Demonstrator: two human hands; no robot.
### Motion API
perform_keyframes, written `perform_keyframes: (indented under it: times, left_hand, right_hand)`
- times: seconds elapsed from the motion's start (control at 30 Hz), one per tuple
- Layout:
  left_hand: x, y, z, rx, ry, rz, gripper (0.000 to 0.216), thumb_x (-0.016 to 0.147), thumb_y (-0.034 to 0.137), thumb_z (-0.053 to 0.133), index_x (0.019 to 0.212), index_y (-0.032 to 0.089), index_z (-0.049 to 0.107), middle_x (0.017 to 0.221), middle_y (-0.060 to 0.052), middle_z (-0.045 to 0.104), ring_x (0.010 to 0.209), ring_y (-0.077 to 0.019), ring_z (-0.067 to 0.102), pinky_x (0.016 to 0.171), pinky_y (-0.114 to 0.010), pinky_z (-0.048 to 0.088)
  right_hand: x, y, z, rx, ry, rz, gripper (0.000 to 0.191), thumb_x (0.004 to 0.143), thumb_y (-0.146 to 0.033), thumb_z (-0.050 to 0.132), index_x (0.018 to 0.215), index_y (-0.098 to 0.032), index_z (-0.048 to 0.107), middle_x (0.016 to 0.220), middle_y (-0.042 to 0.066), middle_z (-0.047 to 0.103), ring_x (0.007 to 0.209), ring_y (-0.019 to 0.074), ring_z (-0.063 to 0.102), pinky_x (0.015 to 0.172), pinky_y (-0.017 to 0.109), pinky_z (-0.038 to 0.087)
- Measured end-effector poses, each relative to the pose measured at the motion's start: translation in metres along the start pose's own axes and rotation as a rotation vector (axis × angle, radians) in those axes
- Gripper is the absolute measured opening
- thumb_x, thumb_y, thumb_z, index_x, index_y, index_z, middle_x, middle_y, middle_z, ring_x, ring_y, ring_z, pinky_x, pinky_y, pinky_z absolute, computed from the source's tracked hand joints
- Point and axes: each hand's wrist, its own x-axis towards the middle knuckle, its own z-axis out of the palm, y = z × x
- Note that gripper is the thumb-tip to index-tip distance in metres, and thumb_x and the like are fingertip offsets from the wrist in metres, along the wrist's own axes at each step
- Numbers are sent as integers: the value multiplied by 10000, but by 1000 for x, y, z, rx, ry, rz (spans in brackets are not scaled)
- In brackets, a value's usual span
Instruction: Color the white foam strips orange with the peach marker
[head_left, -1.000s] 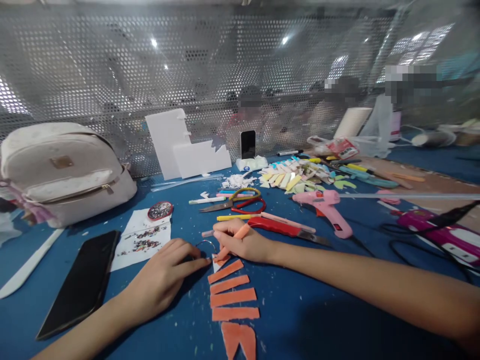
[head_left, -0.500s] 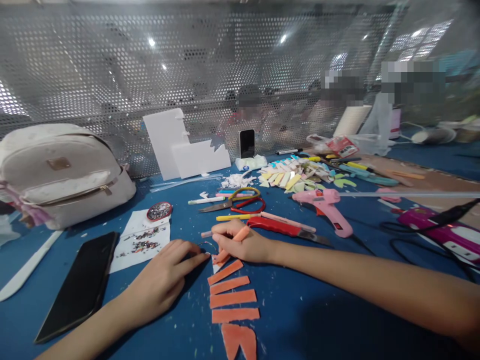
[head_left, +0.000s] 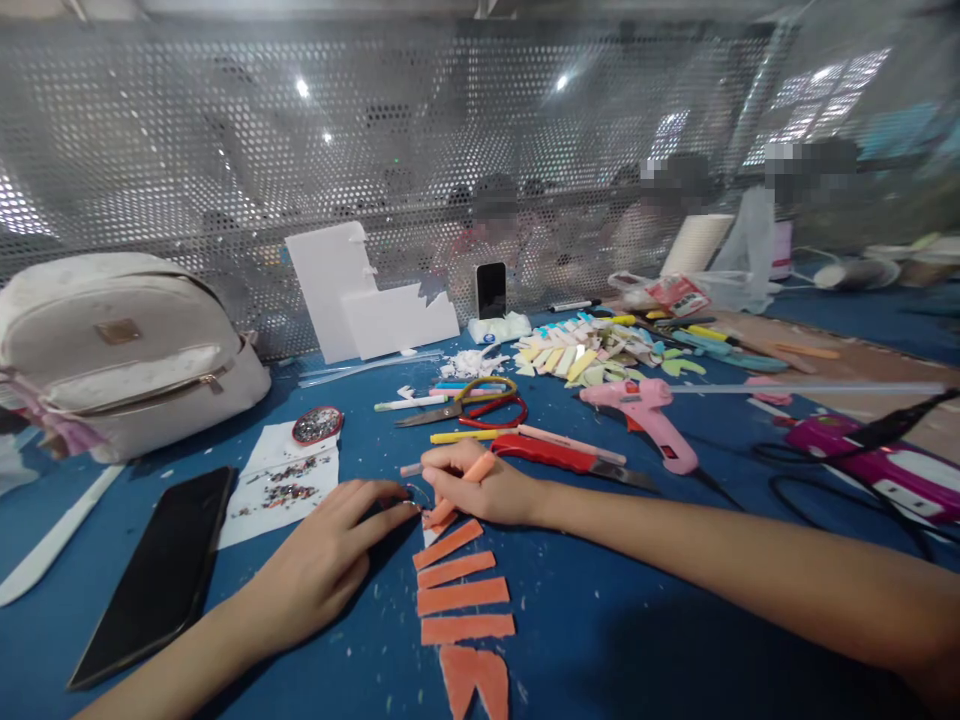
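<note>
My right hand (head_left: 484,485) is closed round an orange marker (head_left: 478,468), its tip down on a small white piece (head_left: 430,533) that is partly orange. From the left, the thumb and fingertips of my left hand (head_left: 341,545) come together at that piece's edge, seemingly holding it. A thin curved line, perhaps wire, shows between the hands, too fine to make out. Below lie several orange strips (head_left: 463,596) in a column, with a notched, tail-shaped orange piece (head_left: 474,678) at the bottom.
Scissors (head_left: 461,405), a red-handled cutter (head_left: 551,455) and markers lie beyond my hands. At right are a pink glue gun (head_left: 649,410) and a purple power strip (head_left: 870,465). Left are a phone (head_left: 157,575), beads on paper (head_left: 296,490) and a backpack (head_left: 135,350). Coloured cut pieces (head_left: 592,350) pile behind.
The view has shifted slightly, so things on the right appear a little further left. Both hands keep nearly the same place, the marker still at the small piece.
</note>
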Motion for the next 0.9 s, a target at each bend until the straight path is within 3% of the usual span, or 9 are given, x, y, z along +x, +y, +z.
perform_keyframes:
  times: [0.9]
  left_hand:
    - [0,-3,-1,1,-108,-39,704,878,15,342,1499,347,341,1461,-70,382,1264,-254,449,1037,-462,467]
  right_hand:
    - [-1,1,1,-49,23,-24,375,978,-298,427,627,-196,348,573,-54,387,575,119,436,605,252,343]
